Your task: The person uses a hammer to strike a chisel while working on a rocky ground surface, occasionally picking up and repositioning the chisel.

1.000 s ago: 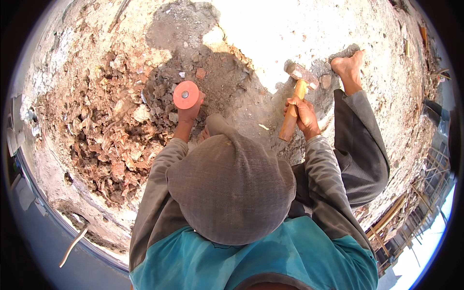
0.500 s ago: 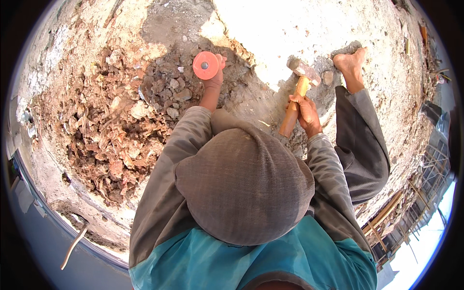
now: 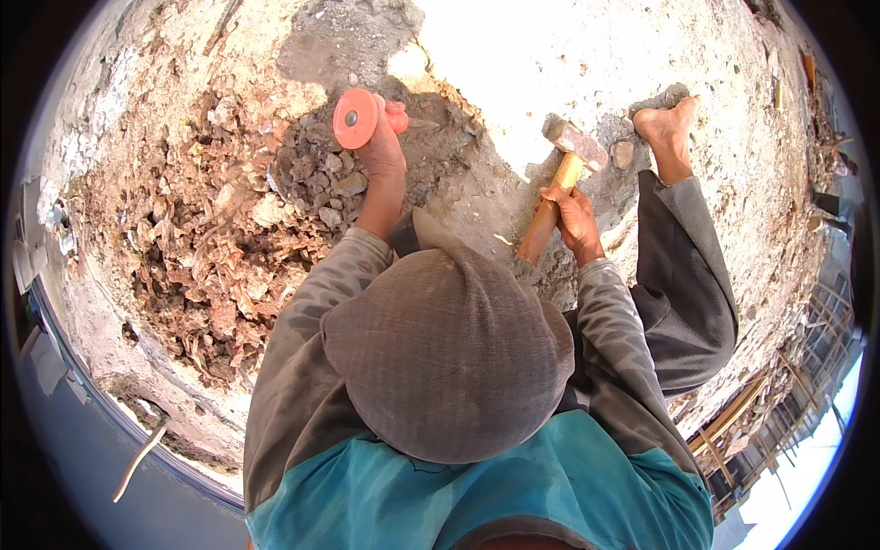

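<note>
Rough, pale ground (image 3: 761,238) carries a spread of broken brown rubble (image 3: 220,247) toward its left edge. Harsh sunlight whitens its far edge, beside a dark shadow (image 3: 344,46). Past its near right corner are timber lengths (image 3: 733,414), pole framing (image 3: 830,316) and bright sky (image 3: 797,504); past the near left, a smooth grey surface (image 3: 64,431).
</note>
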Demonstrator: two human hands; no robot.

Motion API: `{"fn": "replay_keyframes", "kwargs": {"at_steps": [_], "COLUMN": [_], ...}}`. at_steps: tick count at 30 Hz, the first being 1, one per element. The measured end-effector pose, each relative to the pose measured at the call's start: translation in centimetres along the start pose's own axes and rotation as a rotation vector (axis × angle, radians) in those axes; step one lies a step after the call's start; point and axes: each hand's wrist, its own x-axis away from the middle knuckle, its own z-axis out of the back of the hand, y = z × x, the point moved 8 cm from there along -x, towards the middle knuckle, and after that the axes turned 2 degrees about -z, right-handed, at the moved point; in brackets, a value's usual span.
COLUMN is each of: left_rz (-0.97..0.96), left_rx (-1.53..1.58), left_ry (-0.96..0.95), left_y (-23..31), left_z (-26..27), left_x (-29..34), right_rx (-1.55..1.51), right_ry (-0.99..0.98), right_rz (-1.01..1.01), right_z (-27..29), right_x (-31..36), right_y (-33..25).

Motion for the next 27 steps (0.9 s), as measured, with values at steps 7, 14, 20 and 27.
{"fn": "replay_keyframes", "kwargs": {"at_steps": [7, 14, 20, 27], "left_rz": [0.234, 0.277, -0.198, -0.029], "left_rx": [-0.488, -0.45, -0.909, -0.392], "left_ry": [-0.294, -0.275, -0.323, -0.203], "left_y": [-4.6, -0.1, 2.4, 0.9], "left_z": [-0.6, 4.0, 5.0, 2.0], "left_x": [2.8, 7.8, 6.1, 3.1], "right_rx": [0.055, 0.164, 0.221, -0.025], "right_ry": [0.026, 0.035, 0.049, -0.012], "right_rz": [-0.027, -0.015, 0.035, 0.078], "right_z": [0.6, 0.8, 0.5, 0.1], "right_x": [-0.3, -0.8, -0.8, 0.3], "right_y": [0.1, 0.1, -0.2, -2.2]}}
